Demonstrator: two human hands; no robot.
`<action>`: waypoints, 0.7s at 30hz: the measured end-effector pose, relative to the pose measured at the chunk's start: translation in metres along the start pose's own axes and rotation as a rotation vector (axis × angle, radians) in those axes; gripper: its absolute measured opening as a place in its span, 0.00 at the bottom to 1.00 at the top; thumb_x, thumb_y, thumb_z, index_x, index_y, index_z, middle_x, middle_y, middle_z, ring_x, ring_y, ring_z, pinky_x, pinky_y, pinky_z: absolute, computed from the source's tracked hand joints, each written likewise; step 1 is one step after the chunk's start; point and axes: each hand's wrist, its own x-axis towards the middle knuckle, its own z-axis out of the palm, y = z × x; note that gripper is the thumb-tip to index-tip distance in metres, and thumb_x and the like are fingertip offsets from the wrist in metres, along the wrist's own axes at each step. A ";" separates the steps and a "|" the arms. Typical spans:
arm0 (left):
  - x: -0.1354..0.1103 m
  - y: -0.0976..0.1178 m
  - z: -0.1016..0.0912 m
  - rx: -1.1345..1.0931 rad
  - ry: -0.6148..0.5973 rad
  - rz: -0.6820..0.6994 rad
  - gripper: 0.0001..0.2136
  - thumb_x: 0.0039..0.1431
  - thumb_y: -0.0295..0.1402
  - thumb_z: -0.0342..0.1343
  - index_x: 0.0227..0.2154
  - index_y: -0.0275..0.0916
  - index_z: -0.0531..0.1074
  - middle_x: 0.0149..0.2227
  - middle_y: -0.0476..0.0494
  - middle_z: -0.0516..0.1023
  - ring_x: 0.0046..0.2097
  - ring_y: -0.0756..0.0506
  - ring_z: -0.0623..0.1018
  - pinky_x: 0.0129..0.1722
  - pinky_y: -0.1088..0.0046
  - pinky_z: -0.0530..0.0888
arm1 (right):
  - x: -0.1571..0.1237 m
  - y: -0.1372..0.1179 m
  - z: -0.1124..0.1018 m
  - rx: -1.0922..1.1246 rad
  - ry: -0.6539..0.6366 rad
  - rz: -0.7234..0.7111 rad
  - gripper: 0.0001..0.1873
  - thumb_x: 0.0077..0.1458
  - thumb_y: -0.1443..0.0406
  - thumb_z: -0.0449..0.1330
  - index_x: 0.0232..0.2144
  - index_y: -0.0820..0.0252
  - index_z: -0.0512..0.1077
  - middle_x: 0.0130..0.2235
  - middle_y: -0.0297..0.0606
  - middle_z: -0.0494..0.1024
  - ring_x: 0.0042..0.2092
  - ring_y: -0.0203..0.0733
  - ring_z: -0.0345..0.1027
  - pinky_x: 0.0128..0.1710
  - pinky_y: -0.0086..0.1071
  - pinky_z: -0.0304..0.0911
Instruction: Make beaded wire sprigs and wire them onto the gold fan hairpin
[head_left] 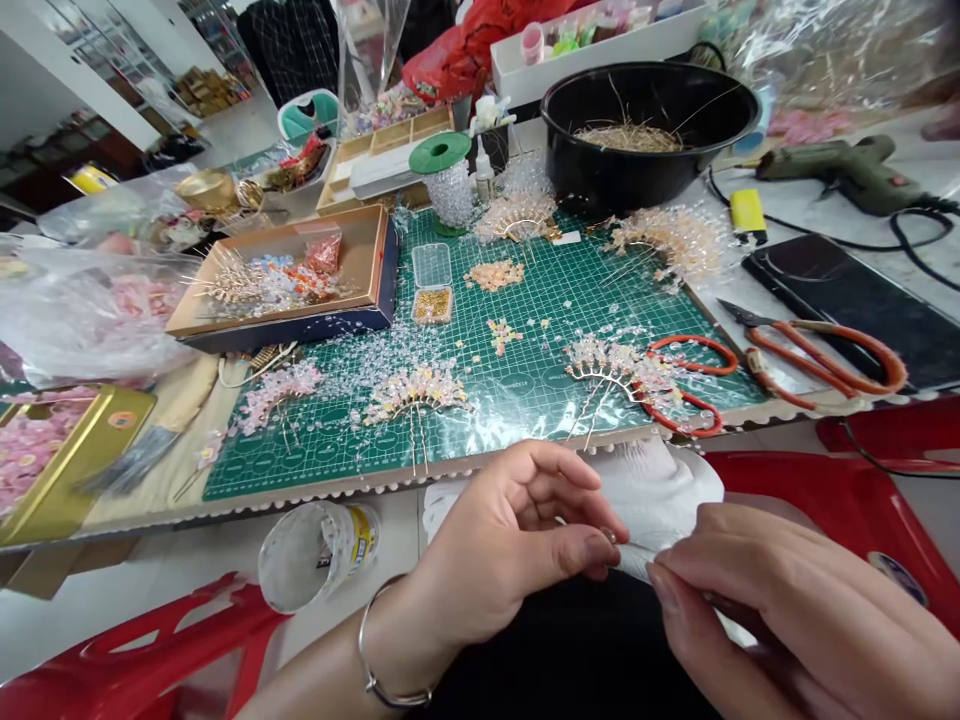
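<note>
Below the table edge, above my lap, my left hand (525, 530) pinches a small shiny piece (609, 536) between thumb and index finger; its exact kind is too small to tell. My right hand (780, 590) is closed in a pinch just to the right, on a thin wire (637, 550) that spans the short gap between both hands' fingertips. On the green cutting mat (495, 400) nearest my hands lie beaded hair combs: one (416, 392) in the middle with two long prongs, a second (619, 370) resting against red-handled scissors (690, 355), and a pink one (277, 395) at the left.
Loose clear beads (360, 350) spread over the mat, beside a small box of gold beads (433, 303). Behind stand a bead spool (450, 190) and a black basin (570, 150). Another pair of scissors (825, 350), a phone (862, 300) and a glue gun (847, 170) lie right.
</note>
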 end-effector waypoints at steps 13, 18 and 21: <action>-0.003 0.004 0.006 0.148 0.036 -0.008 0.16 0.52 0.25 0.72 0.40 0.40 0.73 0.35 0.50 0.81 0.36 0.54 0.78 0.40 0.80 0.74 | 0.003 0.002 -0.003 -0.058 -0.029 -0.062 0.11 0.60 0.78 0.55 0.36 0.56 0.66 0.28 0.36 0.79 0.27 0.38 0.76 0.26 0.31 0.68; -0.004 0.006 0.009 0.194 0.053 -0.011 0.15 0.52 0.28 0.73 0.39 0.39 0.73 0.35 0.48 0.80 0.36 0.52 0.78 0.40 0.78 0.74 | 0.001 0.001 -0.003 -0.053 -0.034 -0.068 0.10 0.61 0.76 0.55 0.37 0.55 0.66 0.28 0.36 0.78 0.26 0.38 0.74 0.24 0.31 0.66; -0.004 0.007 0.010 0.188 0.062 -0.008 0.14 0.52 0.29 0.72 0.38 0.39 0.73 0.35 0.48 0.80 0.36 0.52 0.78 0.40 0.78 0.74 | 0.000 -0.001 -0.003 -0.078 -0.049 -0.018 0.10 0.61 0.74 0.54 0.37 0.54 0.64 0.28 0.35 0.79 0.26 0.39 0.75 0.25 0.31 0.67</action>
